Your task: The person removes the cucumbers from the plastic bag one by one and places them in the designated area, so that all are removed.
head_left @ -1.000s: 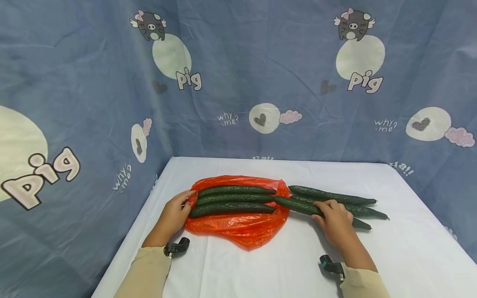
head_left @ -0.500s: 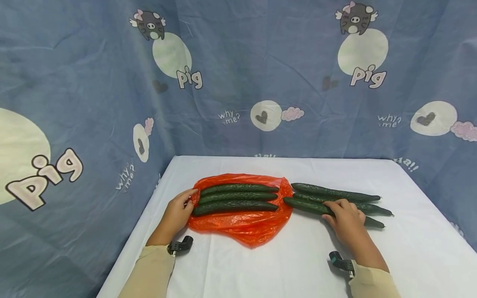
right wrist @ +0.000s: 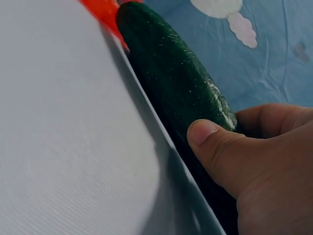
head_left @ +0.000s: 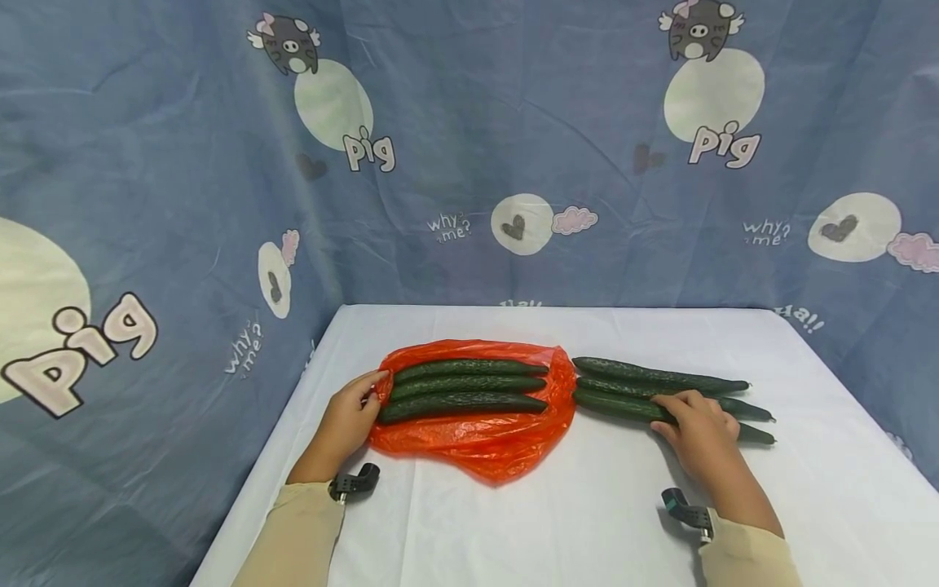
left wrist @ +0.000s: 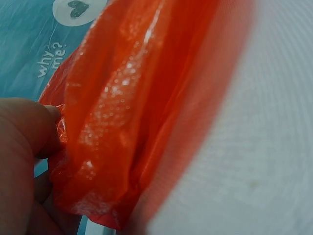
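Note:
A red plastic bag (head_left: pixel 469 444) lies spread on the table with three dark green cucumbers (head_left: pixel 469 383) side by side on it. At the bag's left end my left hand (head_left: pixel 345 424) pinches the gathered plastic; the left wrist view shows the thumb against the crumpled red film (left wrist: pixel 107 127). My right hand (head_left: pixel 700 432) grips the nearest cucumber (head_left: pixel 616 403) of a second group of three, thumb on the near side. In the right wrist view that cucumber (right wrist: pixel 171 68) points toward the bag. Behind it lie two more cucumbers, the farthest one (head_left: pixel 653 375) fully in sight, the middle one partly hidden.
A white cloth covers the table (head_left: pixel 572 522). Blue printed curtains (head_left: pixel 572 122) rise behind it and along the left side. Each wrist wears a small black camera, such as the left one (head_left: pixel 355 483).
My right hand has drawn the near cucumber to the right, off the bag's edge and alongside the other two. My left hand keeps its hold on the bag. The head view has shifted slightly.

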Demonstrator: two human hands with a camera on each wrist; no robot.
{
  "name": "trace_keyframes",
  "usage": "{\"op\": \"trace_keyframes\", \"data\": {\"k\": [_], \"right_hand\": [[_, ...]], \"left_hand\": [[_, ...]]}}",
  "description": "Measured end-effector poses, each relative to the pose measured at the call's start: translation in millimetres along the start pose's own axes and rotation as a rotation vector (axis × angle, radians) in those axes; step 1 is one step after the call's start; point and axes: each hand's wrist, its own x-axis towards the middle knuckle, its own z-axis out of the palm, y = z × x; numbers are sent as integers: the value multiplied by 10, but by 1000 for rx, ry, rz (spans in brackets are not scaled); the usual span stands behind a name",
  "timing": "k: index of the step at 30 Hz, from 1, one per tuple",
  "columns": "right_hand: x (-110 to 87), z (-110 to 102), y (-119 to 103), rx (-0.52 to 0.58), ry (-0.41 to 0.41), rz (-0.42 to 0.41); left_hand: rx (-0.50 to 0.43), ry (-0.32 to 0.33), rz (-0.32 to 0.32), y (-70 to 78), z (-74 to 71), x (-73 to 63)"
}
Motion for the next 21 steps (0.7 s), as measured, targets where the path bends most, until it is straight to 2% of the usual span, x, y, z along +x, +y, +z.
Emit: {"op": "trace_keyframes", "data": {"k": [12,21], "right_hand": [[-4,-21,148,-7,12,9],[12,10,137,-13,-5,40]], "left_hand": [[4,-8,7,-18,4,5],[7,-21,7,-31,16,-1]]}}
